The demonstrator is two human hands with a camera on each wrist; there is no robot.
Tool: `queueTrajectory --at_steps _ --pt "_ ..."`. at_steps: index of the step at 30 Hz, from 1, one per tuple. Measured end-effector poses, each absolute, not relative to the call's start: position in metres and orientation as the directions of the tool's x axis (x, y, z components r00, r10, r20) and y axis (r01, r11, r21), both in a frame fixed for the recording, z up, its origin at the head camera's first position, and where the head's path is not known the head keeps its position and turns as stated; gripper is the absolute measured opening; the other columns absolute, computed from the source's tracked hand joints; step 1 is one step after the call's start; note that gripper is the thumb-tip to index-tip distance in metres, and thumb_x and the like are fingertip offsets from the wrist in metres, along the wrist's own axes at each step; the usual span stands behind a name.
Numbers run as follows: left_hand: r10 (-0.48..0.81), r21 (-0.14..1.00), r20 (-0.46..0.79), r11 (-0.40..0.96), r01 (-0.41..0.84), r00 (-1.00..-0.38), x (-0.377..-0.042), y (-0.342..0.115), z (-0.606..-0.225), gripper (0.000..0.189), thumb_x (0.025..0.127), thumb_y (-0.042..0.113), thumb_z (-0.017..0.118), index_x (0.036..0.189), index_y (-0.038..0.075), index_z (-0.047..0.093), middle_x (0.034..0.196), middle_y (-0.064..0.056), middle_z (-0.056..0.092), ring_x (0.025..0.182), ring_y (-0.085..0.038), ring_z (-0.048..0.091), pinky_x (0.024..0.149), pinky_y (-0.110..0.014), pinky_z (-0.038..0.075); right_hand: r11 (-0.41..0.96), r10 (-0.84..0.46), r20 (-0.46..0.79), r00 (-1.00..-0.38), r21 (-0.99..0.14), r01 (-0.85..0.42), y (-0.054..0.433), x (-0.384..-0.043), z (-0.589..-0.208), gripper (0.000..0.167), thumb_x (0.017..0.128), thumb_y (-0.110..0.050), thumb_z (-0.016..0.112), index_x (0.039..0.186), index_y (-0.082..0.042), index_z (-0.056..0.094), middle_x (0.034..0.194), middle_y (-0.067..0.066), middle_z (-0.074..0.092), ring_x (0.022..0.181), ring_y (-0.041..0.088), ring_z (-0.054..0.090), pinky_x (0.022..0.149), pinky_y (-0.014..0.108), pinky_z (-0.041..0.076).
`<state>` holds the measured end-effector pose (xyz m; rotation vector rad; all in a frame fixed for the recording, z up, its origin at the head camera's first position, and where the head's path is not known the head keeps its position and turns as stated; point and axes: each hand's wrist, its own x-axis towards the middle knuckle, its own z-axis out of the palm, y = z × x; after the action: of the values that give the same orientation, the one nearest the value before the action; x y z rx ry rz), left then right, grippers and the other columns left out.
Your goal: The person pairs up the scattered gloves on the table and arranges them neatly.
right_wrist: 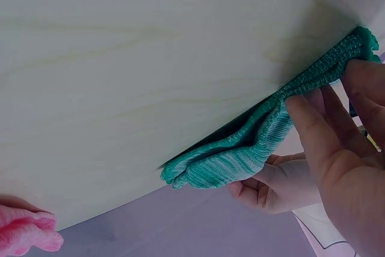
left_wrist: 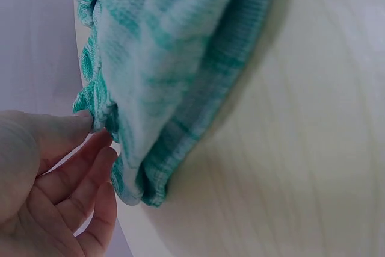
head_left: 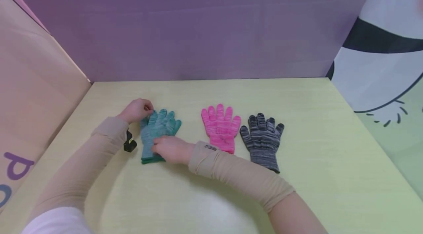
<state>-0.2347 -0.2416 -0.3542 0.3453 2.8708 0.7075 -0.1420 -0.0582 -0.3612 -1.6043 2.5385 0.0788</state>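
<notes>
A teal-green knit glove [head_left: 150, 135] lies at the left of the row, fingers pointing to the far side of the table. Its cuff shows layered darker green edges [right_wrist: 325, 67] in the right wrist view. My left hand [head_left: 137, 110] is at its far left end, where thumb and fingertips pinch a glove finger [left_wrist: 90, 97]. My right hand [head_left: 173, 150] lies across the lower part of the glove. In the right wrist view, its fingertips [right_wrist: 298, 109] touch the knit near the cuff, thumb and forefinger spread apart.
A pink glove [head_left: 220, 125] and a black-and-grey striped glove [head_left: 262, 142] lie to the right on the pale wooden table [head_left: 317, 153]. My right forearm passes in front of them. A purple panel [head_left: 205, 35] rises at the back, with printed panels at both sides.
</notes>
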Motion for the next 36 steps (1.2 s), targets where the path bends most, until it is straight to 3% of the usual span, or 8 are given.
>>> queueTrajectory --at_steps 11,20,26,30,36 --pt "0.255 0.421 -0.107 0.887 0.189 -0.961 -0.242 -0.247 -0.359 0.010 0.089 0.006 0.057 0.083 -0.002 0.060 0.090 -0.020 0.065 0.085 -0.032 0.058 0.081 -0.047 0.047 0.428 -0.896 -0.129 -0.424 -0.006 -0.904 -0.058 -0.140 -0.361 0.020 0.093 -0.009 0.057 0.109 -0.015 0.067 0.103 -0.002 0.060 0.094 0.009 0.057 0.086 0.018 0.046" --pt "0.267 0.386 -0.129 0.901 0.200 -0.955 -0.243 -0.245 -0.364 0.009 0.090 0.006 0.057 0.082 0.001 0.058 0.085 -0.016 0.063 0.079 -0.027 0.056 0.075 -0.044 0.046 0.435 -0.893 -0.145 -0.427 -0.025 -0.900 -0.057 -0.141 -0.361 0.022 0.093 -0.008 0.056 0.112 -0.015 0.066 0.107 -0.002 0.061 0.098 0.009 0.057 0.090 0.018 0.046" --pt "0.297 0.380 -0.129 0.896 0.229 -0.946 -0.244 -0.246 -0.361 0.011 0.090 0.007 0.055 0.082 0.001 0.059 0.083 -0.014 0.062 0.077 -0.026 0.055 0.074 -0.042 0.046 0.423 -0.899 -0.150 -0.411 -0.066 -0.904 -0.056 -0.142 -0.358 0.021 0.091 -0.004 0.057 0.104 -0.014 0.070 0.104 -0.002 0.060 0.095 0.009 0.057 0.088 0.017 0.046" --pt "0.305 0.385 -0.141 0.893 0.231 -0.942 -0.243 -0.241 -0.353 0.016 0.093 0.009 0.050 0.091 -0.003 0.062 0.089 -0.018 0.064 0.079 -0.027 0.057 0.073 -0.042 0.047 0.425 -0.899 -0.163 -0.407 -0.097 -0.900 -0.054 -0.143 -0.357 0.022 0.089 -0.001 0.056 0.099 -0.013 0.071 0.102 -0.002 0.059 0.092 0.009 0.055 0.086 0.017 0.046" --pt "0.350 0.397 -0.123 0.875 0.277 -0.929 -0.243 -0.230 -0.350 0.026 0.095 0.011 0.051 0.110 -0.007 0.062 0.106 -0.026 0.064 0.096 -0.037 0.061 0.083 -0.048 0.050 0.411 -0.906 -0.149 -0.396 -0.095 -0.906 -0.053 -0.143 -0.357 0.021 0.087 -0.001 0.056 0.096 -0.012 0.071 0.099 -0.002 0.059 0.089 0.009 0.054 0.086 0.018 0.046"
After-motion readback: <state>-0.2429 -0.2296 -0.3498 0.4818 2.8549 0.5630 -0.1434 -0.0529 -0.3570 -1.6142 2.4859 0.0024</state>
